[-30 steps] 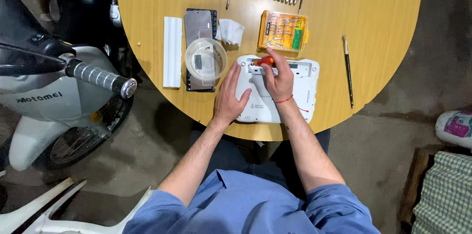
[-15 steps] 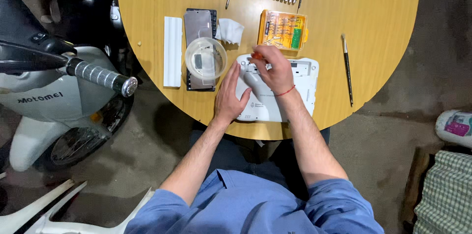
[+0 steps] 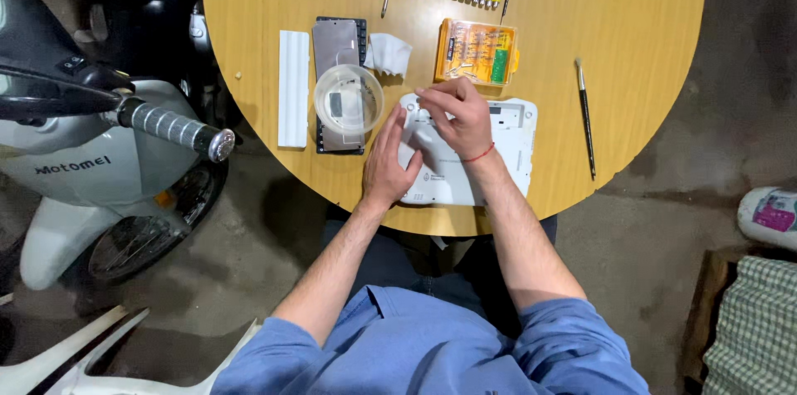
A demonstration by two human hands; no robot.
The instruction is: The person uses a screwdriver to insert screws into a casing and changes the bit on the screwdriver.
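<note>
— white plastic device (image 3: 490, 158), lying flat near the table (image 3: 647, 21) edge closest to us, just below the orange bit case (image 3: 475, 51). how do we think it handles?

— we judge it light and stiff, a thin moulded shell, smooth enough to slide on the wood. it could flex or crack if we pry at one corner, so we would take it by the long edges, or press flat on the back to steady it.

— and our hands?

— our left hand (image 3: 385, 164) lies flat on the device's left end, fingers straight and close together, gripping nothing. our right hand (image 3: 455, 113) sits over the top left part, fingertips pinched together just above the upper edge. we cannot tell whether anything small is held in that pinch.

— what's around?

— a clear round bowl (image 3: 349, 99) resting on a dark panel (image 3: 338, 38) just left of our left hand, then a white strip (image 3: 293, 88). a thin brush (image 3: 585, 117) lies well to the right.
</note>
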